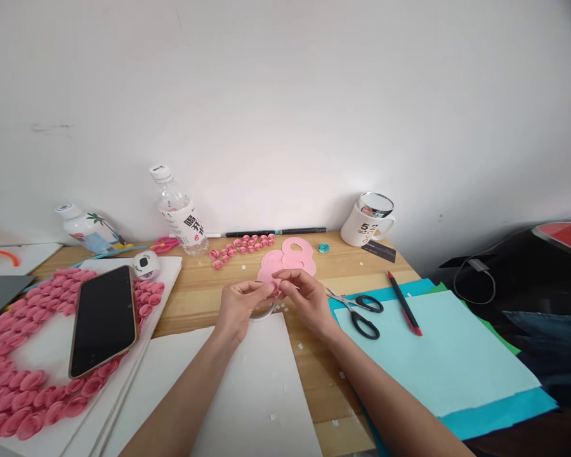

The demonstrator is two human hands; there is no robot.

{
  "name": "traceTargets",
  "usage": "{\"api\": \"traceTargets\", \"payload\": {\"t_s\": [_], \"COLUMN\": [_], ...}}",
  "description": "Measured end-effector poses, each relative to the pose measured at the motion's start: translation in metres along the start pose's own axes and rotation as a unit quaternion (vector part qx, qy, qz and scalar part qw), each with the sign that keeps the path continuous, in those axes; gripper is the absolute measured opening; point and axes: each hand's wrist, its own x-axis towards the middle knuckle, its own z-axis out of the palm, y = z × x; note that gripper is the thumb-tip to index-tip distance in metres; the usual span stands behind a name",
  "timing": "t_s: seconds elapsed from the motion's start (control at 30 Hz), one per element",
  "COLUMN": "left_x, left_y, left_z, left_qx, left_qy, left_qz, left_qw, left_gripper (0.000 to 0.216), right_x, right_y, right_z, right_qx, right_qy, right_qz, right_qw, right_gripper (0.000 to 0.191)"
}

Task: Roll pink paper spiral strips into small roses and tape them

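My left hand (238,306) and my right hand (308,303) meet above the middle of the table, fingertips pinched together. Between them is a small pink paper piece (275,287), mostly covered by the fingers. Just beyond lie flat pink paper cutouts (292,257), overlapping, one with a hole in it. A pale ring (266,313), perhaps a tape roll, shows in part under my hands. Several rolled pink paper flowers (247,244) sit in rows behind, and one teal paper roll (324,248) lies to their right. Black-handled scissors (365,317) rest right of my right hand.
At left, a phone (102,320) lies on a board covered with pink paper roses (28,381). A water bottle (183,219) and a mug (366,222) stand near the wall. Blue paper sheets (438,355) carry a pen (404,303); white paper (247,393) lies beneath my left forearm.
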Motion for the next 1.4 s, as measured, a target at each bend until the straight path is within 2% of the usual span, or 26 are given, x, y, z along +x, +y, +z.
{"api": "traceTargets", "payload": {"t_s": [0.07,0.13,0.27,0.4,0.57,0.67,0.8,0.97,1.1,1.4], "left_x": [0.0,-0.001,-0.003,-0.004,-0.004,-0.005,-0.004,-0.003,-0.004,-0.006], "left_y": [0.002,0.005,0.006,0.002,0.001,0.002,0.002,0.0,0.0,-0.001], "left_z": [0.0,0.001,0.005,0.008,0.009,0.01,0.009,0.008,0.009,0.013], "left_qx": [-0.046,-0.084,-0.11,-0.098,-0.108,-0.094,-0.077,-0.043,0.002,0.035], "left_qy": [0.022,0.033,0.035,0.044,0.047,0.049,0.063,0.065,0.079,0.099], "left_qz": [-0.009,-0.02,-0.043,-0.027,-0.014,0.003,0.022,0.052,0.066,0.093], "left_qw": [0.999,0.996,0.992,0.994,0.993,0.994,0.995,0.996,0.995,0.99], "left_gripper": [0.022,0.021,0.02,0.019,0.019,0.019,0.023,0.023,0.022,0.017], "right_x": [-0.004,-0.008,-0.014,-0.016,-0.015,-0.012,-0.009,-0.007,-0.005,-0.004], "right_y": [0.002,0.004,0.007,0.011,0.017,0.014,0.008,0.006,0.005,0.005], "right_z": [0.002,0.003,0.007,0.008,0.004,0.004,0.004,0.008,0.009,0.011], "right_qx": [-0.096,-0.194,-0.318,-0.362,-0.363,-0.337,-0.25,-0.065,0.042,0.153], "right_qy": [0.019,0.021,0.006,0.024,0.017,0.009,-0.008,0.005,0.018,0.03], "right_qz": [-0.066,-0.122,-0.176,-0.201,-0.211,-0.205,-0.157,-0.021,0.053,0.096], "right_qw": [0.993,0.973,0.932,0.91,0.907,0.919,0.955,0.998,0.998,0.983], "right_gripper": [0.012,0.014,0.004,0.011,0.019,0.017,0.015,0.012,0.017,0.015]}}
